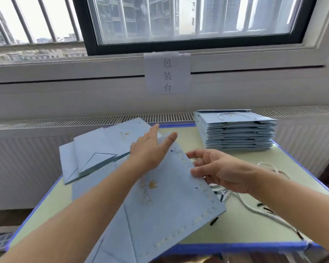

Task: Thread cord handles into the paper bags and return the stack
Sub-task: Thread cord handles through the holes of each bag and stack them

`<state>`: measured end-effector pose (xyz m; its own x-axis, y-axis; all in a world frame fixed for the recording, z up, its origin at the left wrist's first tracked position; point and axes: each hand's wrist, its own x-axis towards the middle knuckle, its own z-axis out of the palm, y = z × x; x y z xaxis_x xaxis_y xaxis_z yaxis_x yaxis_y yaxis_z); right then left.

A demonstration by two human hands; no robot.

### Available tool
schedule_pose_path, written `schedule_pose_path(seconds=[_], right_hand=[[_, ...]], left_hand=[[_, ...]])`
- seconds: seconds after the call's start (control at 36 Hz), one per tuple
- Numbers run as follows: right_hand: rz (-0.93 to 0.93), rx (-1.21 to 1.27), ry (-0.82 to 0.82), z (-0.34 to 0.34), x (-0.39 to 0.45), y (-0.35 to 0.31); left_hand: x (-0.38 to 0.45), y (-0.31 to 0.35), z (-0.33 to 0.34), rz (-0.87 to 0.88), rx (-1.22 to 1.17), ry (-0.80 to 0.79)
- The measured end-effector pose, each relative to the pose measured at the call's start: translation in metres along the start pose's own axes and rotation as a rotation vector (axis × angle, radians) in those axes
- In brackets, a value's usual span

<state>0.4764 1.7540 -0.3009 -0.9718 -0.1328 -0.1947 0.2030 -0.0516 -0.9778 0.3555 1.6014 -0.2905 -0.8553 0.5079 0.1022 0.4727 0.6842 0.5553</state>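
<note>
On the pale green table (241, 221), edged in blue tape, we see a flat light-blue paper bag (171, 202) lying slantwise, its near corner hanging past the table's front edge. Our left hand (150, 149) lies across the bag's far end with fingers straight and together, pressing flat on the paper. Our right hand (220, 171) sits at the bag's right edge, fingers curled and pinching that edge near the punched holes (whether a cord end is also caught in them we cannot tell). White cord handles (254, 207) with dark tips lie loose on the table just right of the bag, partly under the right wrist. Behind the bag to the left, a fanned pile of unthreaded bags (95, 154) lies flat; at the table's far right corner stands a neat stack of finished bags (235, 133), a cord showing on top. Beyond the table runs a white ribbed radiator cover (27, 164), above it a paper sign (167, 73) with three printed characters, and a dark-framed window (188, 21) facing apartment blocks.
</note>
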Motion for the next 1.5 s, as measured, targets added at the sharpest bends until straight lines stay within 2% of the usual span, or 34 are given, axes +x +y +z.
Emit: schedule_pose_path(seconds=[0.11,0.28,0.33,0.44,0.56,0.81,0.97,1.08,1.14,1.25,1.31,1.44,1.5], right_hand=[[0.022,-0.116,0.018,0.005,-0.007,0.009],[-0.051,-0.854,0.214,-0.029,-0.033,0.007],[0.005,-1.065,0.144,-0.05,-0.053,0.003],[0.257,-1.325,-0.109,-0.083,-0.083,0.005],[0.218,-1.264,-0.072,-0.091,-0.085,0.015],[-0.134,-1.193,0.278,-0.098,-0.03,0.032],[-0.163,-1.25,0.478,-0.099,0.012,0.028],[-0.213,-1.289,0.537,-0.092,0.012,0.015],[-0.245,-1.299,0.457,-0.086,0.001,0.004],[-0.105,-1.217,0.005,-0.068,-0.025,-0.004],[-0.056,-1.283,-0.115,-0.06,-0.029,0.003],[-0.178,-1.417,-0.055,-0.059,-0.019,0.016],[-0.236,-1.388,-0.006,-0.059,-0.013,0.017]], left_hand=[[0.011,0.01,0.034,-0.033,0.019,-0.011],[0.009,-0.01,0.061,-0.039,-0.146,0.006],[0.008,-0.019,0.063,-0.034,-0.222,-0.015],[0.009,-0.025,0.063,0.012,-0.313,-0.056],[0.01,-0.032,0.064,0.057,-0.358,-0.073],[0.011,-0.035,0.062,0.065,-0.424,-0.077],[0.01,-0.035,0.062,0.069,-0.453,-0.07],[0.009,-0.035,0.059,0.078,-0.504,-0.083],[0.01,-0.036,0.057,0.075,-0.541,-0.106],[0.011,-0.038,0.057,0.076,-0.566,-0.135],[0.012,-0.039,0.056,0.077,-0.565,-0.146],[0.013,-0.042,0.056,0.097,-0.559,-0.163],[0.013,-0.043,0.056,0.106,-0.578,-0.177]])
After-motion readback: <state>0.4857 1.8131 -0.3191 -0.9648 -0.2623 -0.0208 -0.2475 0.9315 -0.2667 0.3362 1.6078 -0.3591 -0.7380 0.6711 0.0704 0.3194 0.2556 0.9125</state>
